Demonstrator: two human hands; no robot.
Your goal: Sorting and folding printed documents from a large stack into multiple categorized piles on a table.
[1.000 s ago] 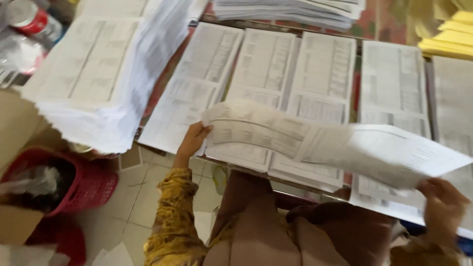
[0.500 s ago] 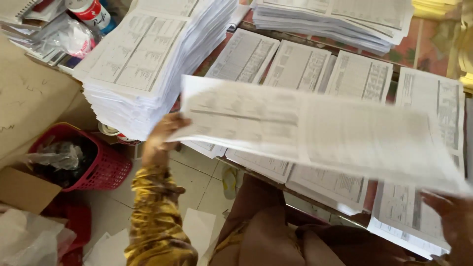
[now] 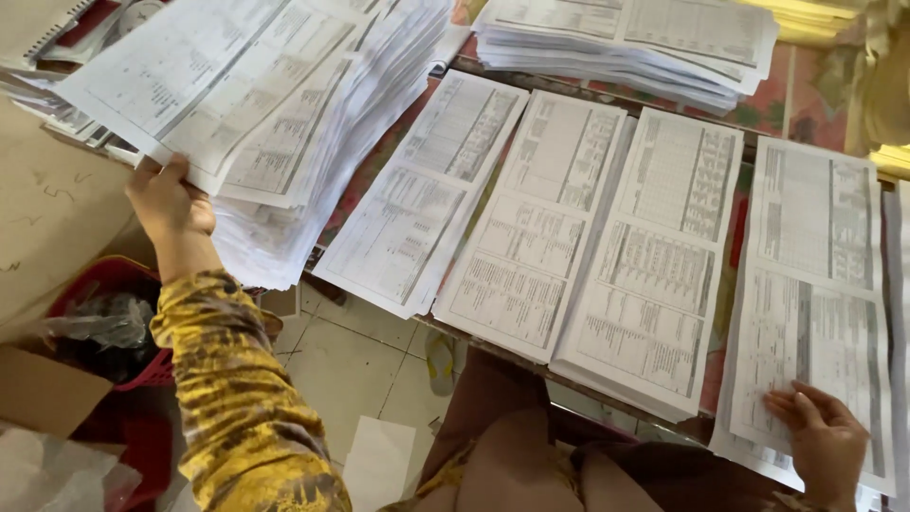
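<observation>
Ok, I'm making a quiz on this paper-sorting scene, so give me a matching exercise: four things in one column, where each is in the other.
Things:
1. left hand
2. right hand
3. red basket
4. cardboard box

Places:
A. flat on the rightmost printed stack
B. bottom left corner, on the floor
C. gripping the edge of the tall paper pile
D. below the left forearm, holding plastic bags

Pairs: 1-C, 2-A, 3-D, 4-B

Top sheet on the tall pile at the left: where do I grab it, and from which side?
Take the top sheet at its near left corner, from the left, where the left hand already touches the tall pile. That corner juts past the sheets below and overhangs the table, so fingers can likely slip under it.
</observation>
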